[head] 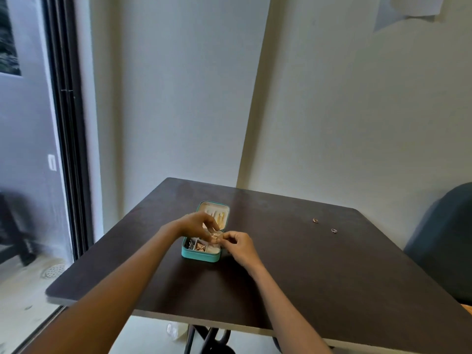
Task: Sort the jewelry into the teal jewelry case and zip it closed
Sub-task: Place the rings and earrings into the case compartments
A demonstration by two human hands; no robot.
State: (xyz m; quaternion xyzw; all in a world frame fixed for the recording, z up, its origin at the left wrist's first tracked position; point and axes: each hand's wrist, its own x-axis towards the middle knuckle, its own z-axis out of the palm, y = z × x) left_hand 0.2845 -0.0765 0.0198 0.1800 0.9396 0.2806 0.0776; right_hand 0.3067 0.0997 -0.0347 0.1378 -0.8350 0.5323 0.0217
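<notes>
The teal jewelry case [200, 255] lies open on the dark table [281, 272], its cream lid [213, 216] folded back. Several small gold and dark pieces sit in its compartments. My left hand [196, 223] hovers over the case, fingers curled down toward a small gold piece [215, 235]. My right hand [238, 245] pinches that gold piece at the case's right edge. Whether the left fingers also hold it is unclear. Two loose rings, a gold ring [315, 220] and a silver ring [334, 230], lie on the table to the right.
A dark chair [444, 241] stands at the table's right side. A glass sliding door [33, 149] is to the left, walls behind. The table's near edge runs across the lower part of the view.
</notes>
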